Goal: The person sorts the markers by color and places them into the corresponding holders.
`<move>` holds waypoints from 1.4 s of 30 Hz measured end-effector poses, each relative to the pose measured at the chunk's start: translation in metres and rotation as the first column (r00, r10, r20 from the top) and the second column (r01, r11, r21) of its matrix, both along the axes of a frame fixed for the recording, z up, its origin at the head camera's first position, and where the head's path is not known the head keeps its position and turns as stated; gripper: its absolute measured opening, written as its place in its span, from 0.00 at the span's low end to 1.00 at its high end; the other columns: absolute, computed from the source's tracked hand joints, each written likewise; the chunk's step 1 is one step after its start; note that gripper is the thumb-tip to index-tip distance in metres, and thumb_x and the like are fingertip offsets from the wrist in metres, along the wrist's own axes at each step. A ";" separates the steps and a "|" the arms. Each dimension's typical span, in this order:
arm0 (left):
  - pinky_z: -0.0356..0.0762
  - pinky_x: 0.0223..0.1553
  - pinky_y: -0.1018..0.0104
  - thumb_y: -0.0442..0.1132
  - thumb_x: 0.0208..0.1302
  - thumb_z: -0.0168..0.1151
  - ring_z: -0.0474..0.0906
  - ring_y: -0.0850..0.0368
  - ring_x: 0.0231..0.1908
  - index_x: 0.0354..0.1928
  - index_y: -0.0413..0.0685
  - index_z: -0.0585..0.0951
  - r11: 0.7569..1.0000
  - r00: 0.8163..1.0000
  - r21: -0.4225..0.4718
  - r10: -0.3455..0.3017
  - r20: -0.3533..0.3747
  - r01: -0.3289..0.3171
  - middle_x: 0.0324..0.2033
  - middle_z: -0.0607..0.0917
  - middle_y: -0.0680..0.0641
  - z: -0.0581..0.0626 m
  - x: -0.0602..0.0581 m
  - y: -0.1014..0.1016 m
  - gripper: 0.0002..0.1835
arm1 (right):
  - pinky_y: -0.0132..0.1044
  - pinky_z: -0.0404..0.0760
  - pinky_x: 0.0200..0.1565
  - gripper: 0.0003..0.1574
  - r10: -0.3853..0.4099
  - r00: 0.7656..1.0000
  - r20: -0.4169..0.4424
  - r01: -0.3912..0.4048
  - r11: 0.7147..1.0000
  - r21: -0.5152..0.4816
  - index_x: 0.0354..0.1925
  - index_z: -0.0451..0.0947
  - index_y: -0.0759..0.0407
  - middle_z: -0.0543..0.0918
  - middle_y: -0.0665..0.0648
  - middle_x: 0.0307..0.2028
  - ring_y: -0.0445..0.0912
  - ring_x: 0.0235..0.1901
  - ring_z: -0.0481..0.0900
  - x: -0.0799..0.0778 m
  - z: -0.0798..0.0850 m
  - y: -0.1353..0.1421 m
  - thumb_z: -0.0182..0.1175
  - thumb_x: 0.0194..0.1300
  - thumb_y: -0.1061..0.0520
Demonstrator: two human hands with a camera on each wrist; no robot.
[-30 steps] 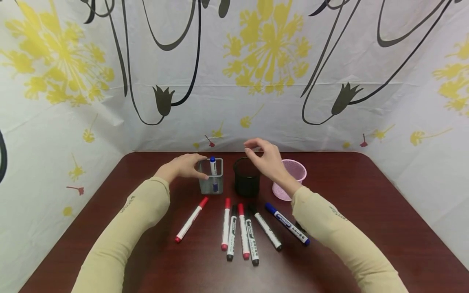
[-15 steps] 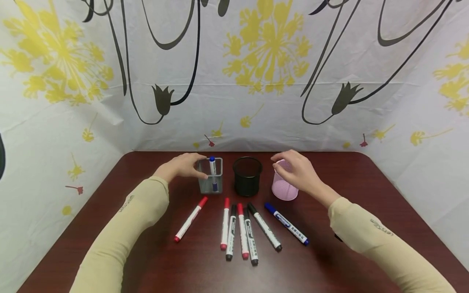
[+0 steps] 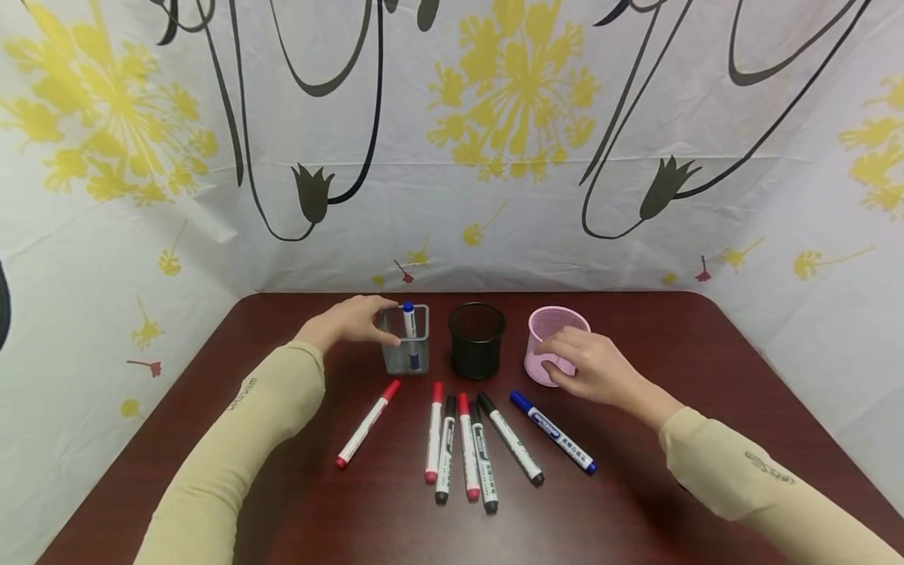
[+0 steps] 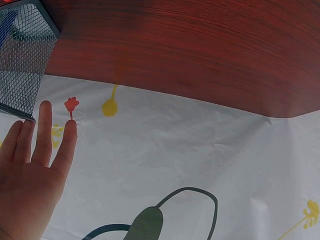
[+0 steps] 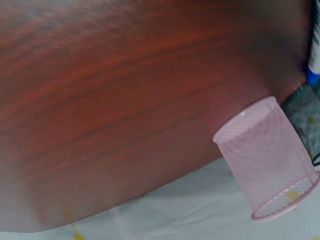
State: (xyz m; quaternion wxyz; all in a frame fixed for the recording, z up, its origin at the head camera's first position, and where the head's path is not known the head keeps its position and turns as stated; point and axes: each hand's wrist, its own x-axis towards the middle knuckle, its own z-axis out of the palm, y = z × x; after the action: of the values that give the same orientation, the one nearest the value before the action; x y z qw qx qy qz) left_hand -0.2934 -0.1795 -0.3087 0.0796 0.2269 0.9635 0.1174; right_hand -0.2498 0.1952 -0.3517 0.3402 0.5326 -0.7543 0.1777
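Flowered cloth (image 3: 417,133) backed the table (image 3: 685,349). Left of the black cup (image 3: 476,351), the left hand (image 3: 349,318), straight-fingered, touched the square cup (image 3: 397,359); right of it hung the right hand (image 3: 592,366), loosely curved (seemingly empty). Fetching, probably: the blue marker (image 3: 553,431) in front wanted a pinch.

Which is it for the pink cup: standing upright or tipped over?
Upright: in the head view, the pink cup has its round mouth facing up and its base on the table.
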 end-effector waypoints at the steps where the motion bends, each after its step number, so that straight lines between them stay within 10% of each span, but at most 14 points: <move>1: 0.63 0.50 0.53 0.57 0.47 0.64 0.68 0.50 0.45 0.61 0.41 0.64 1.000 1.000 0.003 -0.001 0.001 0.001 0.54 0.70 0.41 0.000 0.000 0.000 0.42 | 0.34 0.71 0.27 0.11 0.005 1.000 -0.006 -0.005 1.000 0.014 0.33 0.78 0.56 0.75 0.46 0.27 0.39 0.27 0.70 0.001 -0.003 0.001 0.54 0.48 0.59; 14: 0.66 0.45 0.55 0.56 0.47 0.65 0.68 0.52 0.39 0.60 0.39 0.65 1.000 1.000 0.005 -0.011 -0.009 0.011 0.49 0.73 0.40 -0.001 -0.002 0.001 0.42 | 0.34 0.73 0.29 0.15 0.055 0.998 -0.019 -0.049 0.969 0.244 0.34 0.77 0.57 0.76 0.48 0.32 0.41 0.31 0.73 0.009 -0.042 0.018 0.43 0.59 0.59; 23: 0.66 0.43 0.56 0.56 0.47 0.65 0.69 0.52 0.38 0.60 0.39 0.65 1.000 1.000 0.006 -0.009 -0.003 0.009 0.46 0.73 0.41 -0.002 -0.002 0.000 0.42 | 0.40 0.72 0.42 0.30 0.077 0.995 -0.062 -0.042 0.896 0.442 0.44 0.76 0.55 0.75 0.54 0.46 0.47 0.45 0.72 0.011 -0.057 0.026 0.26 0.66 0.60; 42: 0.62 0.50 0.53 0.58 0.46 0.64 0.67 0.49 0.47 0.60 0.39 0.65 0.999 0.999 -0.009 -0.031 -0.012 0.031 0.54 0.70 0.40 -0.002 -0.003 -0.001 0.43 | 0.37 0.71 0.38 0.24 0.168 0.970 -0.174 -0.047 0.835 0.548 0.40 0.77 0.52 0.75 0.53 0.45 0.45 0.48 0.71 0.022 -0.063 0.022 0.31 0.67 0.58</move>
State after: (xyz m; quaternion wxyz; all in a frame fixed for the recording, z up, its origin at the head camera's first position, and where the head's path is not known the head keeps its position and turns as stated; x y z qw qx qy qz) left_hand -0.2968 -0.1805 -0.3109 0.0768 0.2420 0.9609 0.1104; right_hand -0.2280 0.2170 -0.4142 0.2456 0.6645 -0.7011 -0.0814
